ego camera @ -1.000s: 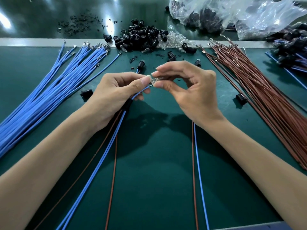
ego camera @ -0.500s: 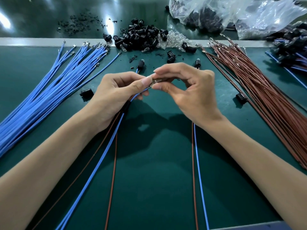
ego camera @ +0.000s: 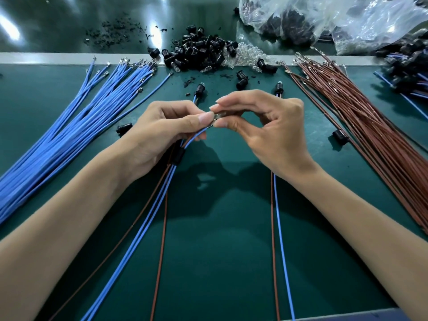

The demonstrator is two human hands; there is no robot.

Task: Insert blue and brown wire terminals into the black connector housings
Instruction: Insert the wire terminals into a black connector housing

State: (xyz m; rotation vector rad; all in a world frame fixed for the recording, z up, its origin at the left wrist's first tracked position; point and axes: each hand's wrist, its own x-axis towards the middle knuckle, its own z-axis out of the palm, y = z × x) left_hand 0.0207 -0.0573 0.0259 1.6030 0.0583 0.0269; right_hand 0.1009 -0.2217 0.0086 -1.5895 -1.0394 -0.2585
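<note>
Blue and brown wire pair [ego camera: 185, 141] pinched in left hand [ego camera: 162, 133], ends raised above green table [ego camera: 220, 228] | right hand [ego camera: 268, 133] fingers closed on small clear piece [ego camera: 218, 115] at wire tips | black housing [ego camera: 177, 156] threaded on pair below left palm | blue wire bundle [ego camera: 69, 135] left, brown wire bundle [ego camera: 370, 130] right | housing pile [ego camera: 199, 54] behind; loose housings near each hand.

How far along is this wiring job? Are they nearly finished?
Barely started. Two wire pairs already wear black housings, and more finished ones seem piled at far right. The left hand holds a blue and brown pair threaded through a black sleeve while the right hand pinches a small clear part. Big blue and brown bundles remain.
</note>
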